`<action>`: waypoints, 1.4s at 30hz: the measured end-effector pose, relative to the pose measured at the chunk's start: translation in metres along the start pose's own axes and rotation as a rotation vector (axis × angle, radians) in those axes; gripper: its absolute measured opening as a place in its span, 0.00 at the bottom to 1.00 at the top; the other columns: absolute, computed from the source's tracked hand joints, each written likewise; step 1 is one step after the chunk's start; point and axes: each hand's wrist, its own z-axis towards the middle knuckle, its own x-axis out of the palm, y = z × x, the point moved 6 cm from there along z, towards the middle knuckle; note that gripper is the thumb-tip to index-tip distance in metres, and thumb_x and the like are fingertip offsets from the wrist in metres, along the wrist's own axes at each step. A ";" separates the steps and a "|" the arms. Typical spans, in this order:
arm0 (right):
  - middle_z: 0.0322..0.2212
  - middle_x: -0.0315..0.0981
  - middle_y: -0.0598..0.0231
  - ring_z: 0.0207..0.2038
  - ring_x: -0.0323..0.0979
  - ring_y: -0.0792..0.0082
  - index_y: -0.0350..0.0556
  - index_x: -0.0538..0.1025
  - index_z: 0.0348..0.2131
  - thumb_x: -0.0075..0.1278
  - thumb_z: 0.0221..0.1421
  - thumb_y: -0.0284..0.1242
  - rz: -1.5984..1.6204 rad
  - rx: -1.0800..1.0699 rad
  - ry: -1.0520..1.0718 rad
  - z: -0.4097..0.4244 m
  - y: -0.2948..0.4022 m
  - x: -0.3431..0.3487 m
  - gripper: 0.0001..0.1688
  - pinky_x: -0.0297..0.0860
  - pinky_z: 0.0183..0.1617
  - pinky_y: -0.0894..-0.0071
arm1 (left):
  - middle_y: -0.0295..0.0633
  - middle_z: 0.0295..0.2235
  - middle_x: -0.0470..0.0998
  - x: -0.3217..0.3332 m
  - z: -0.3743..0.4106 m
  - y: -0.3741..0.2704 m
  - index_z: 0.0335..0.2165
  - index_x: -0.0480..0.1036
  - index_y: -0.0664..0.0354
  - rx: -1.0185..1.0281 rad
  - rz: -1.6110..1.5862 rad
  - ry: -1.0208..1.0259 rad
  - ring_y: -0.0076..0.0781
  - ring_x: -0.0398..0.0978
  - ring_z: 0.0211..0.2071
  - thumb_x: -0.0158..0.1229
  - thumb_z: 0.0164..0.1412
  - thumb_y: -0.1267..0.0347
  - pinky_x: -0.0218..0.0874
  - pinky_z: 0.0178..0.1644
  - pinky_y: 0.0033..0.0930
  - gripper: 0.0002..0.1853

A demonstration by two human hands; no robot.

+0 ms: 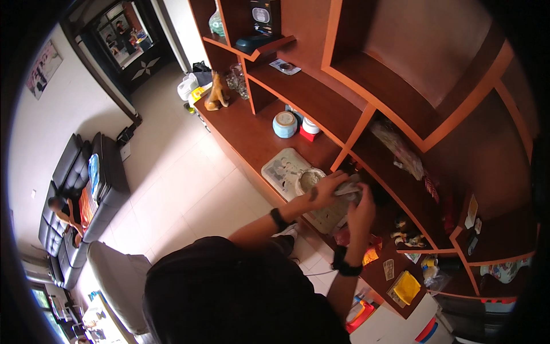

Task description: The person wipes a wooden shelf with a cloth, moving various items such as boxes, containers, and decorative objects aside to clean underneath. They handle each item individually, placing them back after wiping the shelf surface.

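My left hand and my right hand are raised over the wooden cabinet's counter, both gripping a small greyish crumpled item. It looks like a cloth or a plastic wrapper; my fingers hide part of it. Below lies a pale rectangular tray with worn dark printed figures. On the tray rests a whitish round bowl with a rough-looking rim, partly behind my left hand. Dark bands circle both wrists.
On the counter stand a light-blue ceramic jar, a white round container and a brown animal figurine. Shelf dividers rise close beyond my hands. A yellow packet lies to the right. A person sits on the black sofa.
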 end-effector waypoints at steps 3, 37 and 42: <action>0.49 0.74 0.39 0.55 0.70 0.37 0.38 0.69 0.56 0.51 0.50 0.15 0.193 -0.027 0.061 -0.038 0.020 0.040 0.31 0.67 0.59 0.48 | 0.52 0.46 0.73 -0.037 -0.049 0.004 0.47 0.72 0.60 -0.047 0.025 0.026 0.59 0.70 0.52 0.62 0.45 0.78 0.65 0.53 0.48 0.26; 0.63 0.61 0.51 0.68 0.56 0.46 0.43 0.68 0.60 0.61 0.50 0.28 -0.396 -0.238 -0.018 0.317 0.206 0.382 0.38 0.48 0.72 0.37 | 0.48 0.59 0.70 -0.412 0.106 0.311 0.57 0.70 0.57 0.028 0.432 -0.163 0.49 0.62 0.65 0.61 0.53 0.70 0.44 0.72 0.54 0.31; 0.64 0.61 0.53 0.68 0.55 0.50 0.44 0.69 0.59 0.62 0.53 0.36 -0.540 -0.208 -0.099 0.321 0.219 0.402 0.37 0.47 0.73 0.38 | 0.48 0.46 0.79 -0.455 0.092 0.259 0.48 0.75 0.57 -0.067 0.547 -0.101 0.49 0.77 0.48 0.60 0.57 0.66 0.68 0.52 0.48 0.19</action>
